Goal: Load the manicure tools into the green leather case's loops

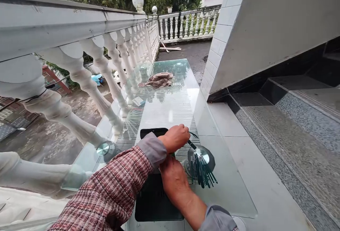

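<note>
My left hand (177,138) reaches across from the left, its fingers closed. Just past it is a dark strip (191,144); whether I grip it, I cannot tell. Directly below, my right hand (174,178) is curled over the middle of a black case (159,201), its fingertips hidden beneath my left wrist. What it holds, if anything, is hidden. The upper end of the case rises beyond my left cuff. Right of my hands, several thin dark green sticks, like brush handles (204,171), lie in a loose bundle on the glass table (228,185).
A crumpled brown cloth (160,79) lies toward the table's far end, with a small card (138,101) nearer on the left. A white balustrade (103,100) runs close along the left side. Stone steps (287,146) rise on the right beside a tiled pillar (216,54).
</note>
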{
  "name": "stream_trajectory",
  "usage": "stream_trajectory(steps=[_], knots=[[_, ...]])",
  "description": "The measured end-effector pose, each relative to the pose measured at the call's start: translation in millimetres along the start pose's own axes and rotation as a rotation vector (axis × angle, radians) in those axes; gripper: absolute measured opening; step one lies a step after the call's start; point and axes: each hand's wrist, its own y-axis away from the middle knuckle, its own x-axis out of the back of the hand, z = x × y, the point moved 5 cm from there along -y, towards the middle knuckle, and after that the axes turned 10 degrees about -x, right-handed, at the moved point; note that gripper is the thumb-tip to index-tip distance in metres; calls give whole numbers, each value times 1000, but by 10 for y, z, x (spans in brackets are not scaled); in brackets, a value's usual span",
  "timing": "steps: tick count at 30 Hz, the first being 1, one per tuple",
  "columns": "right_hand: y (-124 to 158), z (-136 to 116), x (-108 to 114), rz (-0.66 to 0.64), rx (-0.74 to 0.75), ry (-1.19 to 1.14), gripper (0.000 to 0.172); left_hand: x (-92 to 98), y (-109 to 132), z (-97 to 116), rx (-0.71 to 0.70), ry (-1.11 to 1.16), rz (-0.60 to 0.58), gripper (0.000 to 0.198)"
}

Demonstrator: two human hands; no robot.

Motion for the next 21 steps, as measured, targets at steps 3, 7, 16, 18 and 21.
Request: stream_trajectory(steps=[3, 7, 16, 18, 21], knots=[[11, -13, 4, 23, 28, -10, 29, -37, -96, -30, 9, -8, -12, 17], [34, -8, 9, 15, 12, 3, 28, 54, -95, -37, 39, -29, -1, 19], [-15, 9, 198, -27, -41, -159, 33, 645, 787, 474, 198, 42, 509, 35], [-33, 139, 355, 13, -64, -199, 34, 670, 1069, 663, 239, 108, 679, 35], [-17, 492, 615, 64, -111, -235, 31, 596, 1387, 867, 251, 177, 804, 30]])
